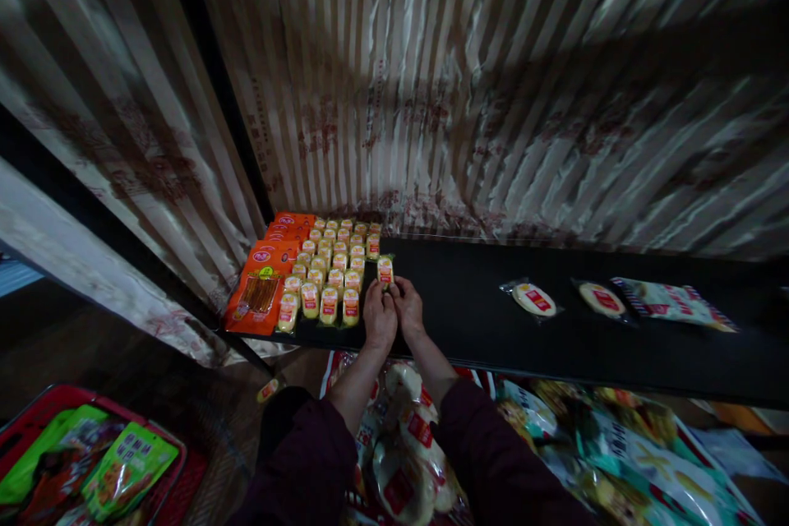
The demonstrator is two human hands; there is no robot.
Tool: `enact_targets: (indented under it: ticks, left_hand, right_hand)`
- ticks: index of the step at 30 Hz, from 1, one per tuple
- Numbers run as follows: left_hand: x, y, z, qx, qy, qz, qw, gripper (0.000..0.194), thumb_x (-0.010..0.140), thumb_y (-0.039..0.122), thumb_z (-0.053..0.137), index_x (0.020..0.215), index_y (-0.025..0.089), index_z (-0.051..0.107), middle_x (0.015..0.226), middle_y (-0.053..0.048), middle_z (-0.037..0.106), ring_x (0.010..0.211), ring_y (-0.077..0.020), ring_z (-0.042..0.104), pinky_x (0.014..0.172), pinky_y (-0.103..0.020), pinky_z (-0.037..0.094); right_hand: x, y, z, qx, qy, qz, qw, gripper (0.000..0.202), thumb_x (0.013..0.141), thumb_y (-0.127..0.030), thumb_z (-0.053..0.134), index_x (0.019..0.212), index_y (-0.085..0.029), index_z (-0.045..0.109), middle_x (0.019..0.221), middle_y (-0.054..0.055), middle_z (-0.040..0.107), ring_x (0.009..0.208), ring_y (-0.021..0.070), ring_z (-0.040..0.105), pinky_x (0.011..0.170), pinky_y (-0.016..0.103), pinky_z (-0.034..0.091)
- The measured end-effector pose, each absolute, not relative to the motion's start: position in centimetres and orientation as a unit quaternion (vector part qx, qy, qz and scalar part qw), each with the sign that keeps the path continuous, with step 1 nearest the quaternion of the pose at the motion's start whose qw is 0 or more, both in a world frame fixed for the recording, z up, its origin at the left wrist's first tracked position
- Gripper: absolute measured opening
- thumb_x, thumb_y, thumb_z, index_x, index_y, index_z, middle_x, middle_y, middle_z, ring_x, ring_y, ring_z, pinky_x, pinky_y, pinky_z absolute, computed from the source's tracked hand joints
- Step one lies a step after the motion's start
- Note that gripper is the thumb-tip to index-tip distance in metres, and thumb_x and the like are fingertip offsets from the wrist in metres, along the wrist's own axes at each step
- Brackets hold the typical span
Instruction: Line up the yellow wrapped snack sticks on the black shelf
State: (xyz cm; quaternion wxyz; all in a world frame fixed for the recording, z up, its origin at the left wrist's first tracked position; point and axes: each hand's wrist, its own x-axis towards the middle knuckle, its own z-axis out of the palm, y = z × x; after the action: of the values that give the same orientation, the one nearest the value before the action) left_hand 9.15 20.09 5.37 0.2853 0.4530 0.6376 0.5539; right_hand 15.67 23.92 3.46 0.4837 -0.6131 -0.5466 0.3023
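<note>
Both my hands meet over the black shelf at one small wrapped snack cake, pale yellow with a red and orange label. My left hand and my right hand hold its near end with their fingertips, fingers closed. Just left of them, several rows of the same wrapped cakes stand side by side. Beyond those rows, at the shelf's left end, lie overlapping orange snack packets.
Two round wrapped cakes and a pale blue packet lie farther right. Below are bags of round cakes and teal snack bags. A red basket holds green pouches. One wrapped cake lies on the floor. A striped curtain hangs behind.
</note>
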Motion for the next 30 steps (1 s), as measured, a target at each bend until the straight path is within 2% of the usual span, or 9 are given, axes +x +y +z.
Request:
enact_targets:
  ticks: [4, 17, 21, 26, 30]
  left_hand:
    - [9.1, 21.3, 5.3, 0.455, 0.619, 0.568, 0.296, 0.034, 0.080, 0.017, 0.043, 0.109, 0.016, 0.063, 0.132, -0.008, 0.054, 0.128, -0.0213, 0.041, 0.112, -0.038, 0.026]
    - [9.0, 23.4, 5.2, 0.490, 0.619, 0.543, 0.287, 0.043, 0.087, 0.024, 0.034, 0.122, 0.012, 0.056, 0.135, -0.011, 0.050, 0.134, -0.0214, 0.033, 0.114, -0.038, 0.022]
    - [8.8, 24.0, 4.9, 0.476, 0.614, 0.555, 0.298, 0.039, 0.087, 0.025, 0.036, 0.118, 0.017, 0.059, 0.133, -0.007, 0.052, 0.133, -0.0210, 0.034, 0.114, -0.039, 0.021]
    - [8.8, 24.6, 4.3, 0.462, 0.614, 0.561, 0.309, 0.040, 0.087, 0.026, 0.038, 0.119, 0.017, 0.058, 0.135, -0.009, 0.051, 0.133, -0.0218, 0.034, 0.114, -0.039, 0.019]
    - [8.8, 24.7, 4.1, 0.446, 0.612, 0.573, 0.313, 0.040, 0.087, 0.027, 0.038, 0.119, 0.017, 0.058, 0.134, -0.008, 0.052, 0.131, -0.0207, 0.037, 0.114, -0.037, 0.019]
  right_hand:
    - [15.2, 25.6, 3.9, -0.623, -0.539, 0.295, 0.483, 0.025, 0.075, -0.033, 0.049, 0.092, -0.019, 0.062, 0.086, 0.005, 0.069, 0.076, 0.0180, 0.063, 0.074, 0.031, 0.049]
    - [14.2, 29.3, 3.9, -0.615, -0.542, 0.311, 0.481, 0.018, 0.070, -0.032, 0.048, 0.082, -0.021, 0.056, 0.073, 0.001, 0.064, 0.069, 0.0172, 0.060, 0.070, 0.030, 0.048]
    - [14.0, 29.9, 3.5, -0.608, -0.552, 0.309, 0.480, 0.014, 0.069, -0.031, 0.047, 0.077, -0.022, 0.054, 0.071, -0.001, 0.063, 0.069, 0.0167, 0.059, 0.069, 0.029, 0.048]
    - [14.0, 30.2, 3.4, -0.610, -0.564, 0.303, 0.467, 0.011, 0.072, -0.029, 0.044, 0.075, -0.024, 0.053, 0.067, -0.002, 0.061, 0.065, 0.0161, 0.058, 0.064, 0.027, 0.046]
    - [14.2, 30.3, 3.7, -0.641, -0.588, 0.273, 0.411, 0.007, 0.074, -0.024, 0.051, 0.079, -0.025, 0.057, 0.066, -0.002, 0.060, 0.062, 0.0153, 0.057, 0.062, 0.026, 0.043]
